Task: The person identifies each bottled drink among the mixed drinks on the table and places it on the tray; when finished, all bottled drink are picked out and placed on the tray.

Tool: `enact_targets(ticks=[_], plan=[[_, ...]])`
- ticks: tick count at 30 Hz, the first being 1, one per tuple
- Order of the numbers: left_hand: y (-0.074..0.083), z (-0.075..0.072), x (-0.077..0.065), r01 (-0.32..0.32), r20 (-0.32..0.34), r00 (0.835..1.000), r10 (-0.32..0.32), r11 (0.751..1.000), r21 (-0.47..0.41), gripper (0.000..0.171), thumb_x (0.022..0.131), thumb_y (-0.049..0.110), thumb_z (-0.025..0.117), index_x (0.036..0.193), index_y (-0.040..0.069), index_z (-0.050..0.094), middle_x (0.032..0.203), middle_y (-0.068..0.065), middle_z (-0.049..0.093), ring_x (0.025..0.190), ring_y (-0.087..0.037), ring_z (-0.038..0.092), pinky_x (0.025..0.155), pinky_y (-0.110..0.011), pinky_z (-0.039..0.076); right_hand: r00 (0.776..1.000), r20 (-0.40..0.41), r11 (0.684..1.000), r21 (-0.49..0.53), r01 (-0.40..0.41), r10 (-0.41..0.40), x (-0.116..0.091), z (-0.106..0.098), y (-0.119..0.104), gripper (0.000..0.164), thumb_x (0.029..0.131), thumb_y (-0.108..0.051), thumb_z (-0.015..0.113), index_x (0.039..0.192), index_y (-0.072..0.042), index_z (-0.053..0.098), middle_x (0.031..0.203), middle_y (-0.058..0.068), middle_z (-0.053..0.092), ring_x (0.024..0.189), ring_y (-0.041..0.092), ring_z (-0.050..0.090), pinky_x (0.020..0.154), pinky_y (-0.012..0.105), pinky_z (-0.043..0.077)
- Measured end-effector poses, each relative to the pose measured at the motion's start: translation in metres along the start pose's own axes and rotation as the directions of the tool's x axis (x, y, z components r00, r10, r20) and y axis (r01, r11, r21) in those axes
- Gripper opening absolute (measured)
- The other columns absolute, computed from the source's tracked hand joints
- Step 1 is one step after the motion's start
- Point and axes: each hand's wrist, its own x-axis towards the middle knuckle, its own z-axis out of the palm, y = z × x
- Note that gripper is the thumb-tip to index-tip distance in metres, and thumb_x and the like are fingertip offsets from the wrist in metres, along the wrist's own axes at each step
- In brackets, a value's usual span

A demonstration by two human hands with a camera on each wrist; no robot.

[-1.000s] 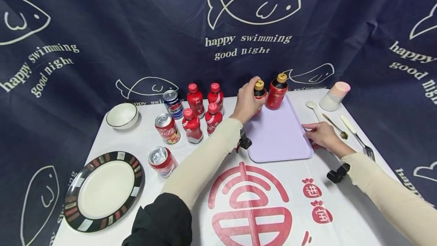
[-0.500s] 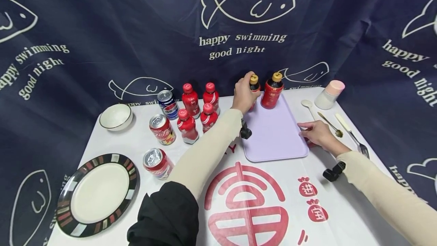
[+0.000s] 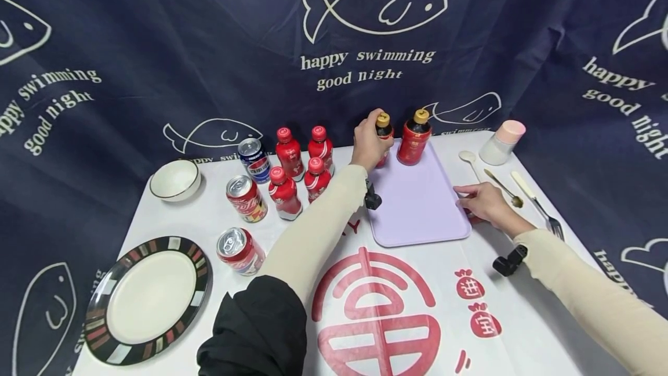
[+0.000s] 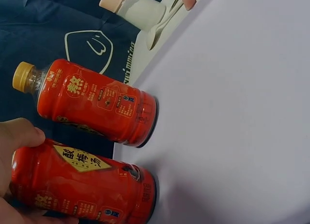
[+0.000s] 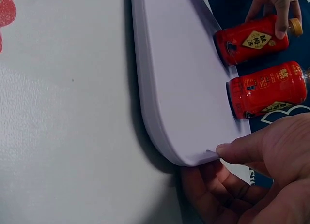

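Note:
At the back left of a lilac tray [image 3: 417,208], my left hand [image 3: 367,143] grips a red plum-drink bottle [image 4: 82,183] with a gold cap, fingers and thumb around its upper part. The bottle stands upright with its base on the tray. Beside it, a small gap away, a matching red bottle [image 3: 413,143] stands on the tray. My right hand [image 3: 485,203] holds the tray's right edge. In the right wrist view the right thumb [image 5: 237,151] lies on the rim and the fingers curl beneath it.
Left of the tray stand several small red bottles [image 3: 284,193] and several drink cans [image 3: 246,199]. Farther left are a white bowl [image 3: 175,180] and a dark-rimmed plate [image 3: 151,297]. To the right lie a spoon [image 3: 468,157], a fork [image 3: 555,226] and a pink-lidded jar [image 3: 501,144].
My left hand has shifted the gripped bottle slightly back and left, a little farther from the other gold-capped bottle. My right hand stays on the tray edge. The head view has turned slightly.

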Motion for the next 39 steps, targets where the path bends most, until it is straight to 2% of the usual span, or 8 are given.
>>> enact_targets(ticks=[10,14,18,23,30,32,35,39], plan=[[0.007,-0.008,-0.003,-0.002,-0.020,1.000,0.002,1.000,-0.008,0.068,0.071,0.024,0.078,0.128,0.025,0.041,0.116,-0.001,0.052,0.110,-0.016,0.048,0.093,-0.027,0.042,1.000,0.009,1.000,-0.004,-0.007,0.007,0.002,0.002,-0.003,0.046,0.084,-0.002,0.057,0.129,0.001,0.048,0.088,0.018,0.064,0.060,0.016,0.061,0.053,0.039,0.054],[0.027,-0.025,-0.008,-0.085,-0.053,0.995,0.083,0.996,-0.037,0.062,0.075,0.027,0.074,0.128,0.021,0.042,0.125,-0.003,0.049,0.117,-0.016,0.041,0.097,-0.024,0.036,1.000,0.007,1.000,-0.010,-0.008,0.008,0.001,0.002,-0.005,0.046,0.084,-0.002,0.057,0.129,0.001,0.048,0.088,0.019,0.064,0.060,0.017,0.061,0.053,0.038,0.054],[0.049,-0.048,-0.017,-0.199,-0.059,0.979,0.195,0.978,-0.069,0.056,0.079,0.024,0.070,0.128,0.018,0.043,0.123,-0.002,0.052,0.114,-0.013,0.045,0.094,-0.019,0.037,1.000,-0.001,1.000,-0.014,-0.002,0.002,0.001,0.001,-0.006,0.046,0.084,-0.002,0.058,0.129,0.001,0.048,0.087,0.020,0.064,0.059,0.017,0.061,0.053,0.039,0.054],[0.062,-0.078,-0.037,-0.346,-0.076,0.937,0.341,0.936,-0.062,0.044,0.082,0.020,0.066,0.122,0.013,0.048,0.112,-0.002,0.059,0.105,-0.010,0.053,0.090,-0.016,0.038,1.000,-0.006,0.999,-0.030,0.014,-0.015,0.000,0.000,-0.005,0.045,0.084,-0.002,0.058,0.128,0.002,0.049,0.086,0.020,0.064,0.060,0.017,0.062,0.053,0.038,0.054],[0.060,-0.117,-0.068,-0.512,-0.148,0.838,0.526,0.850,0.120,0.034,0.081,0.018,0.062,0.114,0.007,0.057,0.108,-0.003,0.060,0.107,-0.018,0.048,0.096,-0.021,0.034,1.000,-0.015,0.999,-0.039,0.012,-0.013,-0.001,0.001,-0.001,0.045,0.083,-0.002,0.058,0.127,0.003,0.049,0.084,0.019,0.064,0.059,0.017,0.062,0.052,0.038,0.053],[0.054,-0.125,-0.075,-0.523,-0.188,0.820,0.541,0.841,0.138,0.034,0.080,0.016,0.062,0.112,0.006,0.058,0.108,-0.004,0.060,0.107,-0.019,0.048,0.097,-0.023,0.033,1.000,-0.013,0.999,-0.038,0.013,-0.013,-0.001,0.002,-0.002,0.045,0.083,-0.002,0.058,0.127,0.003,0.049,0.085,0.019,0.064,0.059,0.017,0.062,0.052,0.038,0.054],[0.042,-0.134,-0.086,-0.495,-0.252,0.825,0.506,0.862,0.111,0.033,0.079,0.015,0.063,0.111,0.006,0.059,0.106,-0.004,0.062,0.106,-0.019,0.049,0.096,-0.026,0.035,1.000,-0.013,0.999,-0.038,0.013,-0.014,-0.001,0.002,-0.001,0.045,0.083,-0.003,0.058,0.127,0.003,0.049,0.087,0.021,0.064,0.060,0.017,0.062,0.052,0.038,0.054],[0.022,-0.138,-0.101,-0.405,-0.327,0.863,0.385,0.914,0.006,0.035,0.078,0.015,0.065,0.112,0.007,0.059,0.108,-0.003,0.062,0.106,-0.016,0.051,0.092,-0.028,0.038,1.000,-0.013,0.999,-0.033,0.016,-0.016,-0.002,0.001,-0.002,0.045,0.084,-0.003,0.057,0.127,0.004,0.049,0.089,0.022,0.065,0.060,0.018,0.063,0.053,0.037,0.054]])
